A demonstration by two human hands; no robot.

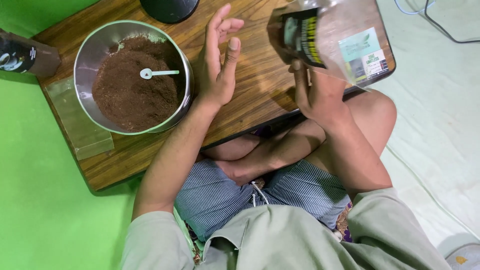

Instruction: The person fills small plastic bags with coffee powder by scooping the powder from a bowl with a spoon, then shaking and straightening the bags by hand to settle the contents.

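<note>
Over the right end of the wooden tabletop, a clear plastic pouch with a dark label is gripped at its lower edge by the right hand and is held tilted above the surface. Just left of it, the left hand is held open and empty, fingers up, beside the steel bowl. Brown powder and a small white scoop are seen in that bowl, so the left hand is the nearer one to it, well apart from the pouch.

sage-green short-sleeved shirt, blue-and-white striped shorts with a drawstring, bare forearms.
</note>
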